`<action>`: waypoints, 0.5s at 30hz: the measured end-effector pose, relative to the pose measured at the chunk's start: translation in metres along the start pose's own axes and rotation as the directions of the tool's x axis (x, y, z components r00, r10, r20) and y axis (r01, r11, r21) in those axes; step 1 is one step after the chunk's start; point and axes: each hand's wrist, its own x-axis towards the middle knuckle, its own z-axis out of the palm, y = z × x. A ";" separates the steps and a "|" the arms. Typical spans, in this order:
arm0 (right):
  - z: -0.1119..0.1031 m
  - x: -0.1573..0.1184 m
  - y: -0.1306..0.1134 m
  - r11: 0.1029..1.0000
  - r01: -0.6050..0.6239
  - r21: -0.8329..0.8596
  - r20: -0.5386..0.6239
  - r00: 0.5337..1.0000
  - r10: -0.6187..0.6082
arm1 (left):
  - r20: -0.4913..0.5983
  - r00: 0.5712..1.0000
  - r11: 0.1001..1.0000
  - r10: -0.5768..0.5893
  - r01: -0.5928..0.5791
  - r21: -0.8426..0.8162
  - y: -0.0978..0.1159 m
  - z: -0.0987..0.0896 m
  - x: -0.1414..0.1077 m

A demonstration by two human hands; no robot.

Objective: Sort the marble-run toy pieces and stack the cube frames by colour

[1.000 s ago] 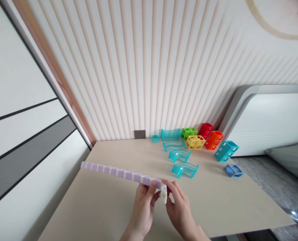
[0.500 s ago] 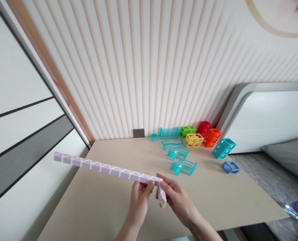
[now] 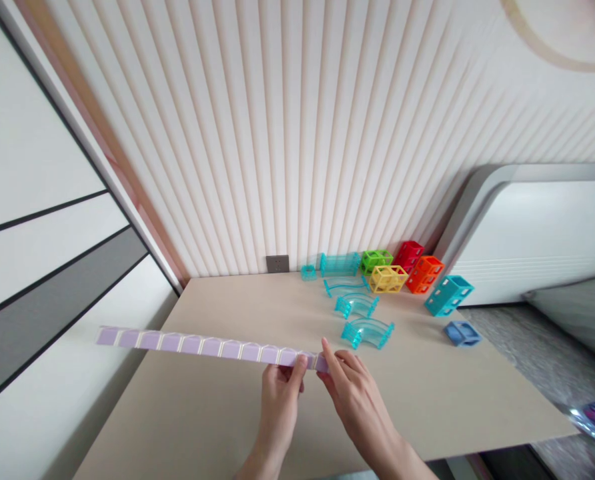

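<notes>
A long lilac segmented strip [image 3: 202, 345] with white joints stretches from the left to my hands, above the beige table [image 3: 217, 413]. My left hand [image 3: 282, 393] pinches it near its right end, thumb on the front face. Around the end segment, my right hand [image 3: 350, 383] is closed, with its index finger pointing up along the strip. The tip of the strip is partly hidden by the right fingers. Beyond the hands lie clear teal curved pieces [image 3: 367, 332] on the table.
Near the wall stand a teal tube [image 3: 340, 264], green block [image 3: 376, 261], yellow block [image 3: 388, 279], red block [image 3: 408, 256] and orange block [image 3: 425, 274]. Further right are a tall teal block [image 3: 449, 295] and a blue block [image 3: 461, 333]. A socket [image 3: 277, 264] is on the wall.
The end segment that hung down at an angle now lines up with the strip. The strip's far left end has dropped lower, and my right hand has turned over the end.
</notes>
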 end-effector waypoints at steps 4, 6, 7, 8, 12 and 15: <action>-0.012 0.003 0.000 0.994 0.108 -0.022 0.057 0.993 -0.106 | 0.019 0.997 0.997 -0.071 0.070 0.033 -0.006 0.001 -0.001; -0.014 0.004 0.000 0.992 0.124 0.006 0.069 0.990 -0.124 | 0.002 0.996 0.995 -0.093 0.092 0.034 -0.006 0.003 -0.003; -0.015 0.003 0.000 0.992 0.125 0.017 0.067 0.990 -0.126 | -0.002 0.994 0.994 -0.105 0.105 0.035 -0.005 0.004 -0.004; -0.015 0.002 0.000 0.992 0.122 0.026 0.060 0.991 -0.123 | 0.002 0.993 0.992 -0.118 0.118 0.037 -0.006 0.005 -0.005; -0.016 -0.011 0.008 0.993 0.044 0.109 0.070 0.996 -0.052 | 0.121 0.982 0.987 -0.148 0.138 0.086 -0.012 0.005 -0.011; -0.025 -0.026 0.024 0.969 -0.116 0.219 0.105 0.990 0.094 | 0.285 0.950 0.985 -0.129 0.089 0.149 -0.017 -0.001 -0.020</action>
